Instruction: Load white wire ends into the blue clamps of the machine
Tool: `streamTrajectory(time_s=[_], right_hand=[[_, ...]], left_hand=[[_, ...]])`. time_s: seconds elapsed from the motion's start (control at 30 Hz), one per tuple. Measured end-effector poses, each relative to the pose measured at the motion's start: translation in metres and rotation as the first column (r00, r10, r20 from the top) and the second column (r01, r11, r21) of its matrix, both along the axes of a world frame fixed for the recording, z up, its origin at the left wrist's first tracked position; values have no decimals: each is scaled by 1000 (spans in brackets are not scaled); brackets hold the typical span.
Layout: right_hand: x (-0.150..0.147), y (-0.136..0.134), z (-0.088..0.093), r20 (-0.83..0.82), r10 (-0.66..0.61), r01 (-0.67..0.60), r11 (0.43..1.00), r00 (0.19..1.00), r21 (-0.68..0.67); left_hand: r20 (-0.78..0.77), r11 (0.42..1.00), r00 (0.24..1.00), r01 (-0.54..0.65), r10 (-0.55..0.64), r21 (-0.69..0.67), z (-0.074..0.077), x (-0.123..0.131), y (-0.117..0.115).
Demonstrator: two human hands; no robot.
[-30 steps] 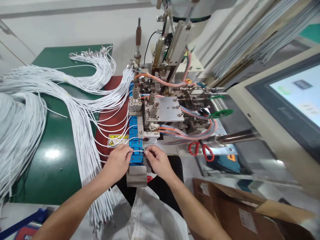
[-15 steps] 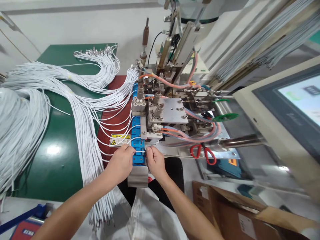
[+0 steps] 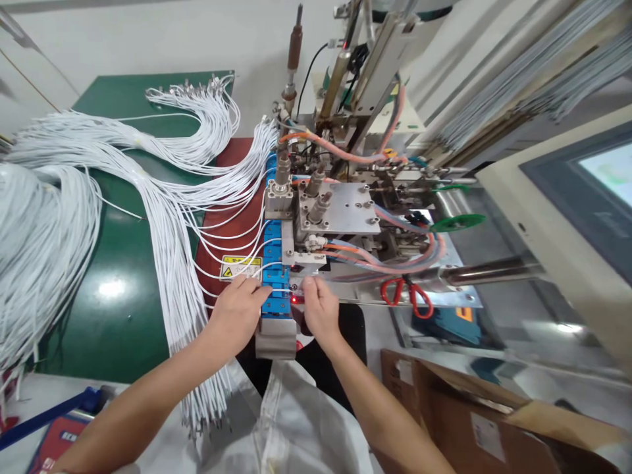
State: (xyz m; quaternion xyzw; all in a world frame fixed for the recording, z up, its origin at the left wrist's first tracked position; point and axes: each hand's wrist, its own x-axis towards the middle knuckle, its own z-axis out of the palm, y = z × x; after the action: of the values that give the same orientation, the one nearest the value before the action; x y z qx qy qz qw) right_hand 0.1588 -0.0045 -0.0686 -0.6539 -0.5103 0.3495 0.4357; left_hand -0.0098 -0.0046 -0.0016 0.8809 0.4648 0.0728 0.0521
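Observation:
My left hand (image 3: 239,308) is closed on a white cable (image 3: 281,290), with its fingertips at the left edge of a row of blue clamp blocks (image 3: 273,253). The cable lies across one block, its tip pointing right. Just beyond that tip, my right hand (image 3: 320,308) is closed in a pinch beside the machine's front edge; whatever it holds is hidden. A small red light (image 3: 294,299) glows between the block and my right hand. Further up the row, more white cables lie across the blocks, coming from a large cable bundle (image 3: 168,257) on the left.
The metal machine (image 3: 340,207) with orange hoses stands right of the blocks. Red-handled scissors (image 3: 407,296) lie at its front edge. A screen (image 3: 582,171) juts in from the right. A cardboard box (image 3: 444,408) stands below. More cables cover the green table (image 3: 123,342).
My right hand has moved a little right, away from the blue block, and the red light now shows there. My left hand stays at the cable. The whole view has shifted slightly.

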Motion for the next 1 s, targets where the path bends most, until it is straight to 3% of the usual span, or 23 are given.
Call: streamTrajectory(time_s=[0.13,0.2,0.27,0.4,0.53,0.63,0.77,0.83,1.0], right_hand=[[10,-4,4,-146,-70,76,996,987,38],[15,-8,7,-189,-73,84,995,979,51],[20,-12,10,-218,-74,87,995,973,54],[22,-16,15,-252,-61,76,996,966,52],[19,-19,18,-307,-35,53,997,951,52],[16,-24,21,-381,18,17,996,925,87],[13,-34,26,-587,100,-4,987,803,162],[12,-37,30,-630,89,24,985,771,169],[14,-35,46,-444,63,-10,992,894,122]], left_hand=[[48,993,993,111,-109,-42,11,-19,-7],[29,965,981,194,-192,-174,23,-29,-14],[-47,901,953,266,-299,-343,34,-38,-23],[-234,901,930,176,-285,-396,45,-48,-33],[-85,877,949,244,-304,-414,44,-41,-28],[142,911,968,243,-206,-334,38,-28,-21],[351,970,935,42,46,-238,26,-7,-18],[409,976,906,-21,110,-217,20,3,-18],[496,981,860,-23,118,-194,12,22,-19]])
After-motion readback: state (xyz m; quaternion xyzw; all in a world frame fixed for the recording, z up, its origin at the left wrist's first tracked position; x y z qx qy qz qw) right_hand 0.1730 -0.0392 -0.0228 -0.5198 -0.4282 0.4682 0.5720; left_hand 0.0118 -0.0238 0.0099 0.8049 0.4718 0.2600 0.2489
